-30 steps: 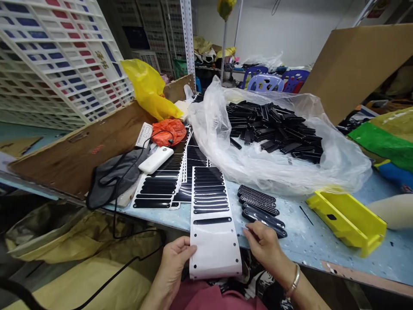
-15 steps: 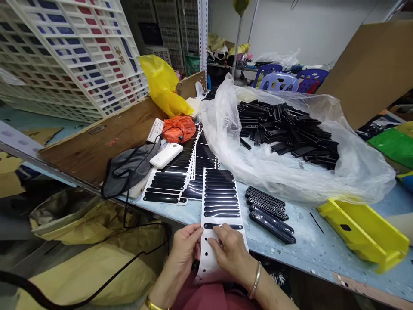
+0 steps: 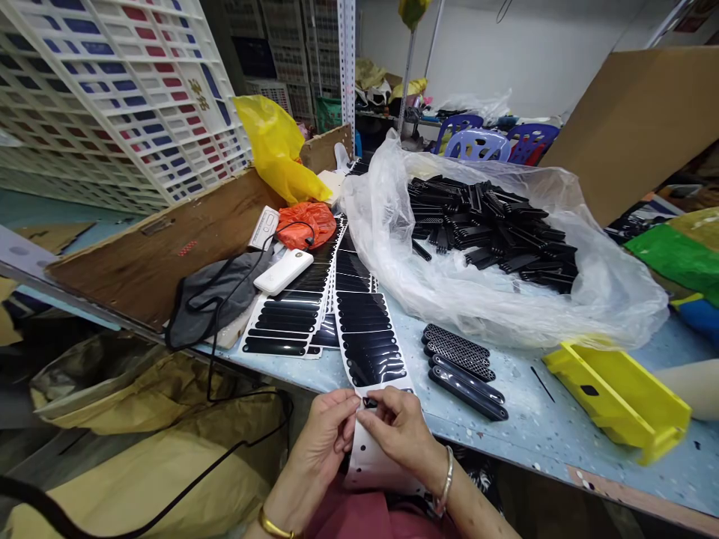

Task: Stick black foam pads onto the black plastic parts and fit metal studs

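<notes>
My hands are at the near table edge, holding a long white backing sheet [image 3: 368, 468] with glossy black strips [image 3: 368, 337] in rows along it. My left hand [image 3: 326, 449] grips the sheet's left side. My right hand [image 3: 398, 430] pinches a small black strip end [image 3: 369, 403] between its fingertips, close to my left thumb. The fingers hide most of that strip. To the right, several black mesh-faced bars [image 3: 463, 370] lie on the table, apart from both hands.
Further sticker sheets [image 3: 281, 326] lie beside a white power bank [image 3: 284, 271], a grey cloth [image 3: 216, 299] and an orange bag [image 3: 306, 226]. A clear plastic bag [image 3: 494, 299] holds many black parts. A yellow plastic tray [image 3: 618, 397] stands at right; a cable hangs off the table's left edge.
My right hand has moved from the table beside the black bars onto the sheet and now pinches a black strip. The sheet's lower end has bent and curled between my hands.
</notes>
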